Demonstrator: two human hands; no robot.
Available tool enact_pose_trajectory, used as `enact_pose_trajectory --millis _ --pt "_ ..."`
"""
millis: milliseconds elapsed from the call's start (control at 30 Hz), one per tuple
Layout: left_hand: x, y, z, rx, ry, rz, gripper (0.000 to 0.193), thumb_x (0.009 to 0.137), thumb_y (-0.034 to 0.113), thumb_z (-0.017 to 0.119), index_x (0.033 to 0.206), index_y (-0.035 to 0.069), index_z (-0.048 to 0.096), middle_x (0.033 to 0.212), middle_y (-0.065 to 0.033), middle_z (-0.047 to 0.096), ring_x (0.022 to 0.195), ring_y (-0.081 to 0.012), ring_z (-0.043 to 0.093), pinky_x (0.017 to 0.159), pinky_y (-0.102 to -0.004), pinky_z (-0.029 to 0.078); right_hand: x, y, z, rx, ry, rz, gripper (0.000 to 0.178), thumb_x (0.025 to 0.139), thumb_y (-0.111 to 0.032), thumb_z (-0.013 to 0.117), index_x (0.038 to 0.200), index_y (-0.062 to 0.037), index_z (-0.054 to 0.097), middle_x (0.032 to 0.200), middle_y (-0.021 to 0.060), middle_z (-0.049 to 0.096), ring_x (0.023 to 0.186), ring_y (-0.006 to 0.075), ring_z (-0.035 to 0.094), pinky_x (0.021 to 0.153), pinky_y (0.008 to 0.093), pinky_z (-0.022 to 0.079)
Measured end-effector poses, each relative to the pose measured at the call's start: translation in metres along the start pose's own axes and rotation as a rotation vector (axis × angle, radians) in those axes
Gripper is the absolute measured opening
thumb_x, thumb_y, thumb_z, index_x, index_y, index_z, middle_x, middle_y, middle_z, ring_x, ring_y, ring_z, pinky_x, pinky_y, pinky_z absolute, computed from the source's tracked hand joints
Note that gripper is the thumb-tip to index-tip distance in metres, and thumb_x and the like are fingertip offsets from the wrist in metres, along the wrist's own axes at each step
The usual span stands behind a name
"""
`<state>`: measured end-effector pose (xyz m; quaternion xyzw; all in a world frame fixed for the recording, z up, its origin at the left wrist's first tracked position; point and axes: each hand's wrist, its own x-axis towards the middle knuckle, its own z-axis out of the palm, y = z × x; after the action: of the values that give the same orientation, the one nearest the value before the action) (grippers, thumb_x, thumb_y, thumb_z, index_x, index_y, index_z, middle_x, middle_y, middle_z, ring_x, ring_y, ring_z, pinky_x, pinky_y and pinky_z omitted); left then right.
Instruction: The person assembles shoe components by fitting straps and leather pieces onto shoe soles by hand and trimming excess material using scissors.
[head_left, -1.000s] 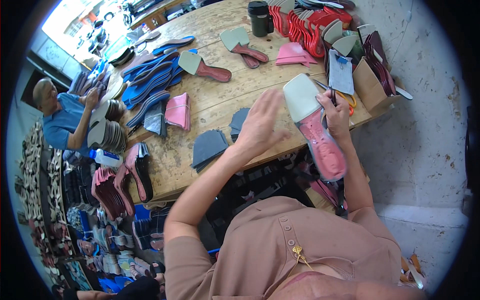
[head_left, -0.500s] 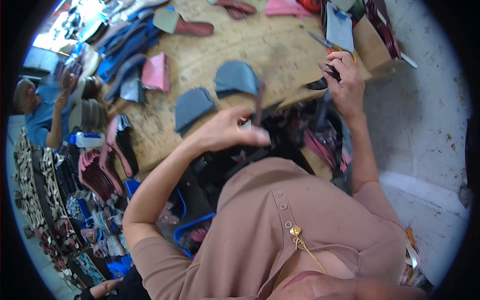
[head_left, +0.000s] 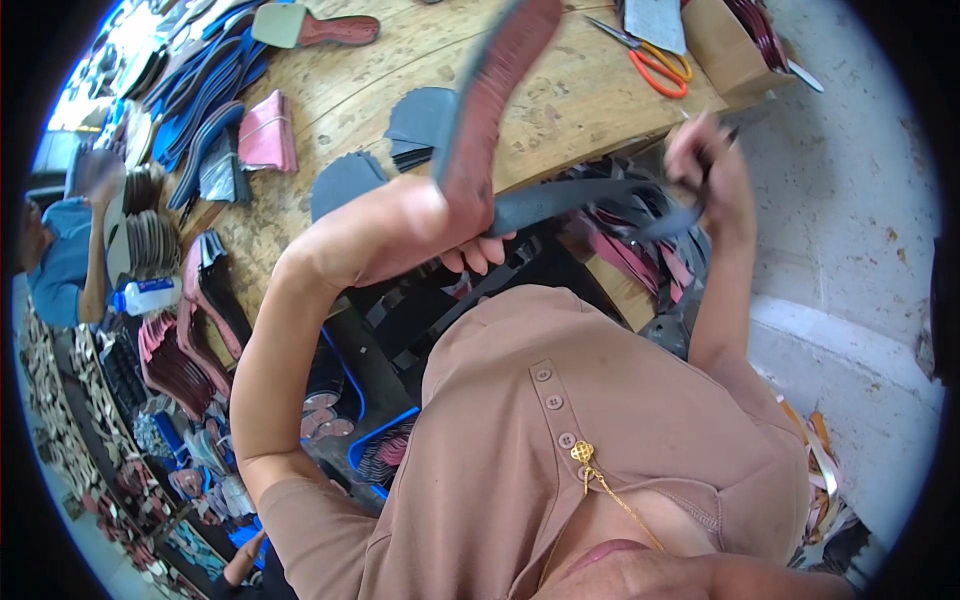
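My left hand (head_left: 385, 230) is closed around a reddish-brown shoe insole (head_left: 500, 95), which sticks up over the table edge, its upper end out of view. A dark strip (head_left: 575, 200) runs from beside the insole's lower end toward my right hand (head_left: 712, 170). That hand is smeared by motion, its fingers curled around something dark that I cannot make out. Behind the insole, two stacks of grey curved pieces lie on the table, a right one (head_left: 420, 115) and a left one (head_left: 345, 180).
Orange-handled scissors (head_left: 650, 65) lie on the wooden table (head_left: 570, 125) near a cardboard box (head_left: 730, 45). Blue insoles (head_left: 205, 95) and a pink bundle (head_left: 268, 130) are at the left. Offcuts (head_left: 650, 250) hang below the edge. Another person (head_left: 65, 245) is at far left.
My left hand has turned, and the insole now shows its broad face. The dark strip now stretches between my hands. My right hand has moved off the scissors, which show fully.
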<state>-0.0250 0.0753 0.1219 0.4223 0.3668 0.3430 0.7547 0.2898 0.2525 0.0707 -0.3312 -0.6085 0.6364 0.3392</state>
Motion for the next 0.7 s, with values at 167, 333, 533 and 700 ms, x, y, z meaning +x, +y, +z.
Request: enact_pose_trajectory --millis 167,333,533,700 --pt "0.022 -0.002 0.015 0.136 0.056 -0.081 0.079 0.08 0.067 0.056 0.111 -0.006 0.059 0.105 -0.0157 0.065 0.095 -0.0206 0.063 0.085 -0.0321 0.05 0.008 -0.022 0.003 -1.17 0.49 -0.701 0.028 0.094 -0.021 0.057 0.079 0.0003 0.066 0.062 0.0026 0.058 0.057 0.0123 0.056 0.057 0.0273 0.043" --pt "0.029 -0.016 0.007 -0.211 0.192 -0.115 0.1 0.068 0.078 0.061 0.121 -0.006 0.053 0.106 -0.0212 0.064 0.098 -0.0218 0.063 0.081 -0.032 0.054 -0.043 0.005 0.109 0.037 -0.283 0.518 0.038 0.097 -0.036 0.052 0.093 0.0 0.064 0.077 0.0147 0.07 0.047 0.008 0.052 0.042 0.0196 0.036" --pt "0.013 0.012 0.024 0.517 0.199 -0.23 0.094 0.052 0.059 0.084 0.113 -0.008 0.059 0.101 -0.0085 0.062 0.092 -0.0165 0.057 0.084 -0.0285 0.044 -0.02 0.009 0.116 0.475 0.116 0.2 0.014 0.088 -0.018 0.066 0.089 -0.0057 0.059 0.073 0.0105 0.067 0.048 0.0074 0.05 0.033 0.0202 0.03" --pt "-0.004 -0.002 0.035 1.081 0.252 0.091 0.09 0.053 0.051 0.084 0.118 -0.006 0.057 0.106 -0.0188 0.063 0.103 -0.029 0.059 0.089 -0.036 0.046 -0.05 0.0 0.115 0.888 0.372 0.538 0.016 0.09 -0.021 0.061 0.1 -0.0087 0.057 0.085 0.0066 0.064 0.059 0.0135 0.061 0.035 0.0199 0.034"
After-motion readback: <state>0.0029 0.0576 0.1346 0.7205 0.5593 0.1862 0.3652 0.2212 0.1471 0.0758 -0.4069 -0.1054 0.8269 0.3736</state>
